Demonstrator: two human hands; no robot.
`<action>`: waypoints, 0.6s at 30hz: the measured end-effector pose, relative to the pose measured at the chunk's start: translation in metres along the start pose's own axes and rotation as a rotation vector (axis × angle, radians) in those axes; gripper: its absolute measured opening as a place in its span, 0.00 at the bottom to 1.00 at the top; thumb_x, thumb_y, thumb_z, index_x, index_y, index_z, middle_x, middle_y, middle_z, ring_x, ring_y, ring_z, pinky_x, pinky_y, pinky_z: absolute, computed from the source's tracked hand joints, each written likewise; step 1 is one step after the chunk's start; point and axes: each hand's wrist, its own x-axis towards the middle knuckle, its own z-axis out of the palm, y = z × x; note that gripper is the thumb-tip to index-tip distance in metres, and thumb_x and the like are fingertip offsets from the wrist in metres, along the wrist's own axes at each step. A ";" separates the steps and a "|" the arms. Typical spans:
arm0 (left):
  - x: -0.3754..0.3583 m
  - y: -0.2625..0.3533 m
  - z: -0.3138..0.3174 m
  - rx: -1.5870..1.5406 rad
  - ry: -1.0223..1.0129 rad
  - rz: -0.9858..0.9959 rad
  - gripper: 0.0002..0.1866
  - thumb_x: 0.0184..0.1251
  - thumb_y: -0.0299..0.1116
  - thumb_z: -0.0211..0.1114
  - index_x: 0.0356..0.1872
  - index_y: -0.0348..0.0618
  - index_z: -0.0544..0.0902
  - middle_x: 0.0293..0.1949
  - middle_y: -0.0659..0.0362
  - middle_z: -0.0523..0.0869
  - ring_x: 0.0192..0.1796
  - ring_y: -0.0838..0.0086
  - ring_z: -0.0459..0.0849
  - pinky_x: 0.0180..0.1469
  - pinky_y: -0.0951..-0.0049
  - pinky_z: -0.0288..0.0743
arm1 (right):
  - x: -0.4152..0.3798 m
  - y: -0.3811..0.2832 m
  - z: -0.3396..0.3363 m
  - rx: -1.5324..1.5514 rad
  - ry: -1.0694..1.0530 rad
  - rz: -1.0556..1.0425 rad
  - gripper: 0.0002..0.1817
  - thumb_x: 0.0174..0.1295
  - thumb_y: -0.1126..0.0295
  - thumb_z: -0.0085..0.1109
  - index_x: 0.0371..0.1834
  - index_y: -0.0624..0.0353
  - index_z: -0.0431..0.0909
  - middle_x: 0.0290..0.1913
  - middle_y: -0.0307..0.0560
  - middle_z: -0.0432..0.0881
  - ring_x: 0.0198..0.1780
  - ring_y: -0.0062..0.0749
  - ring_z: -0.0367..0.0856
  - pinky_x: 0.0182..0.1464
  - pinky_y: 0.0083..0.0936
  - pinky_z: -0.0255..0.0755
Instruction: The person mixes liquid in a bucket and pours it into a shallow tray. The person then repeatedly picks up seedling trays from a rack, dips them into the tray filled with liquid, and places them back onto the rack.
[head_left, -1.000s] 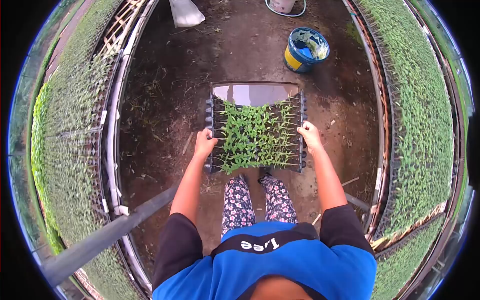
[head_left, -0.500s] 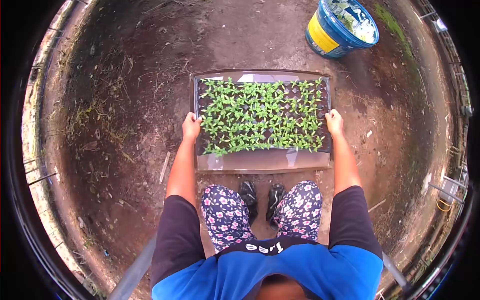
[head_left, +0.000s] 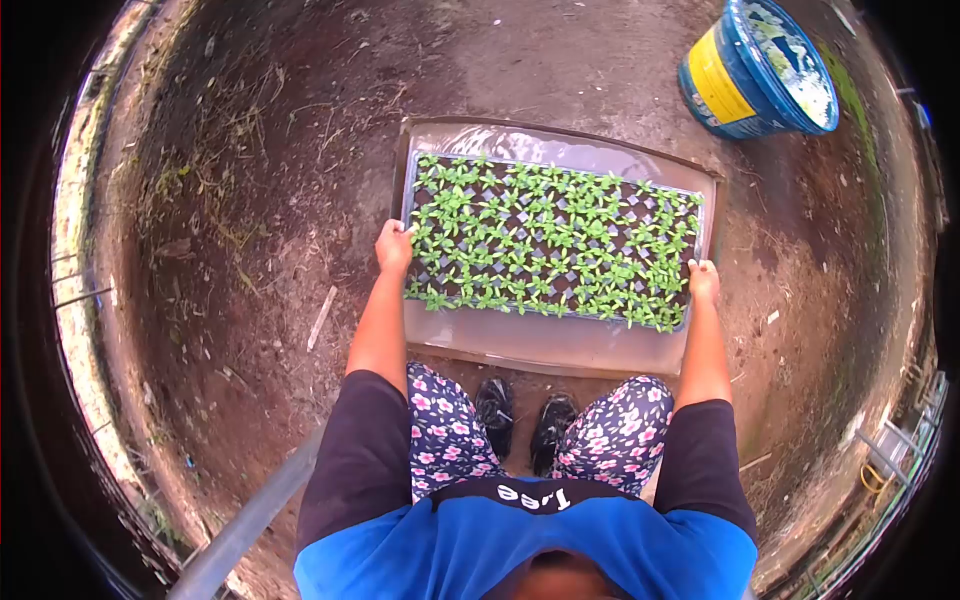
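A dark seedling tray full of small green plants lies level between my two hands, within a larger shallow basin of brownish water. My left hand grips the tray's left edge, fingers closed round the rim. On the opposite short edge, lower in the view, my right hand is closed on the rim. Both hands' fingertips are partly hidden by the tray edge. Whether the tray's underside touches the water cannot be made out.
A blue bucket with a yellow label and whitish residue inside stands on the soil at the upper right. My dark shoes are just below the basin. A grey pole slants at the lower left.
In the view, the basin, tray and bucket have shifted right and turned slightly clockwise. The tray looks larger, and more water shows along its top edge. Both hands keep their hold.
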 end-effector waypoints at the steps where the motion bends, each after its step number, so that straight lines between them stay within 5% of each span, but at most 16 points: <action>1: -0.005 0.005 -0.002 0.016 0.023 0.009 0.12 0.46 0.36 0.66 0.26 0.44 0.72 0.22 0.60 0.78 0.26 0.73 0.76 0.33 0.72 0.69 | 0.001 0.004 0.002 -0.005 0.008 -0.018 0.14 0.49 0.59 0.59 0.24 0.60 0.72 0.22 0.42 0.76 0.25 0.29 0.72 0.32 0.28 0.66; 9: 0.004 -0.016 0.002 0.118 -0.050 -0.059 0.13 0.55 0.34 0.54 0.42 0.49 0.77 0.38 0.50 0.80 0.42 0.61 0.79 0.46 0.68 0.70 | 0.028 0.040 0.017 -0.038 -0.142 0.034 0.16 0.50 0.67 0.55 0.42 0.59 0.76 0.34 0.41 0.81 0.36 0.25 0.76 0.42 0.22 0.67; 18: -0.008 -0.001 -0.011 0.166 -0.087 0.027 0.13 0.55 0.36 0.57 0.43 0.48 0.76 0.40 0.52 0.80 0.44 0.64 0.78 0.47 0.70 0.68 | 0.018 0.029 0.010 -0.187 -0.136 -0.030 0.15 0.51 0.69 0.54 0.43 0.55 0.76 0.42 0.43 0.79 0.44 0.27 0.76 0.48 0.21 0.66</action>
